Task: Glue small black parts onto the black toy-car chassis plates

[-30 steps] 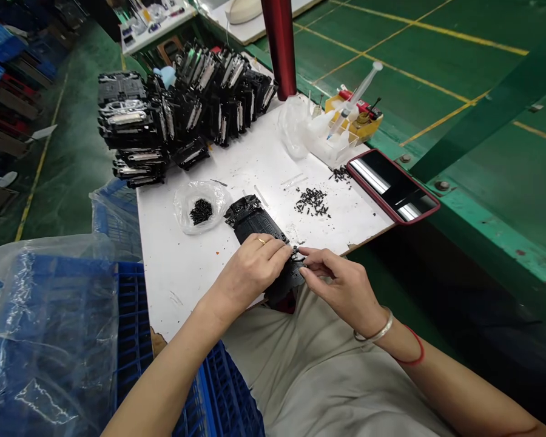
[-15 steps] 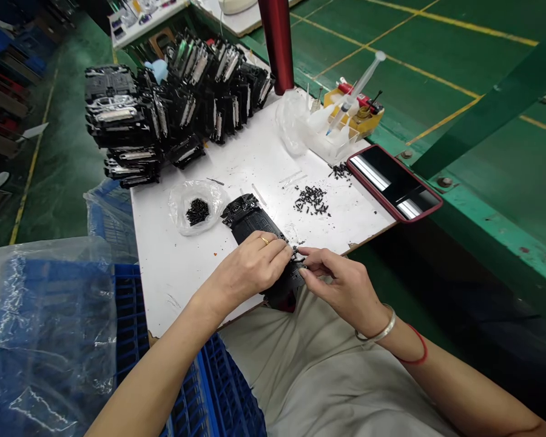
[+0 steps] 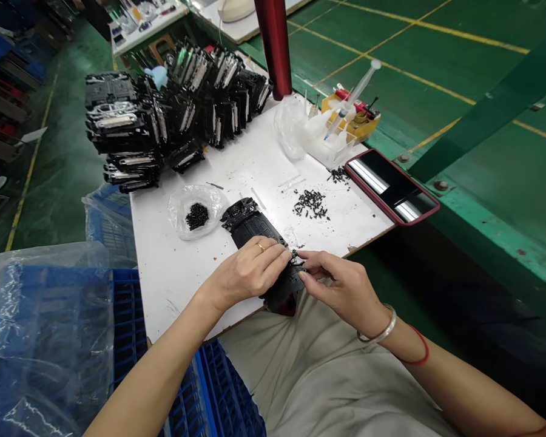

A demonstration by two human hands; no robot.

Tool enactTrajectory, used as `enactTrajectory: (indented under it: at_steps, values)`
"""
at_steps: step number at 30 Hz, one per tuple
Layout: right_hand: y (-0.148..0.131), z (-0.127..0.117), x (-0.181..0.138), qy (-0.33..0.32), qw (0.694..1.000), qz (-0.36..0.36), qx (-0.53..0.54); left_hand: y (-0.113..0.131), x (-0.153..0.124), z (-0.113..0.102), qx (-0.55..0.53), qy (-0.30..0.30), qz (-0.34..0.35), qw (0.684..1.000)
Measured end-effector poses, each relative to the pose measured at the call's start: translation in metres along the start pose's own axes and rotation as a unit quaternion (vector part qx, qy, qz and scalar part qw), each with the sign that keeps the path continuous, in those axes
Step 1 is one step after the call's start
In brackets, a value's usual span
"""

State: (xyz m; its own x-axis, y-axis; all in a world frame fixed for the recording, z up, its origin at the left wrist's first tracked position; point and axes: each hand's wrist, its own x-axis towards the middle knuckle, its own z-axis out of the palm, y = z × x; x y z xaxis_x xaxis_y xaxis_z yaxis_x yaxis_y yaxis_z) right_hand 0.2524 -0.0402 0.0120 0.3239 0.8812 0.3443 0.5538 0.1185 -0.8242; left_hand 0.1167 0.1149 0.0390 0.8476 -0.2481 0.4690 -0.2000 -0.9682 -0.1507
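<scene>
A long black model car chassis (image 3: 255, 227) lies at the table's near edge, its near end jutting out over my lap. My left hand (image 3: 255, 267) rests across it, fingers curled and closed on its middle, fingertips at the right side. From the right, my right hand (image 3: 339, 282) pinches with thumb and forefinger at a small black part (image 3: 295, 258) on the chassis edge. Exactly what sits between those fingertips is too small to make out. Left of the chassis, a clear plastic bag (image 3: 175, 212) holds small black pieces (image 3: 197, 215).
Stacked black chassis (image 3: 182, 109) fill the table's back left. Loose black pieces (image 3: 312, 204) lie right of centre. A phone (image 3: 394, 185) overhangs the right edge, near a syringe (image 3: 355, 94) and yellow box (image 3: 366, 127). A red post (image 3: 275, 48) stands behind; blue crates (image 3: 127, 328) sit left.
The whole view has shifted slightly. Both hands stay at nearly the same spot on the chassis, with only small finger movement.
</scene>
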Motion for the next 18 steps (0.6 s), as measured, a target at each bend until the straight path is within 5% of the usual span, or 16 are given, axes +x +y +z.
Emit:
enactTrajectory:
  at_steps: [18]
  values:
    - [0.0038,0.0029,0.0017,0.027,0.997,-0.069,-0.024,0.0008,-0.0038,0.0027,-0.024,0.033,-0.016,0.999]
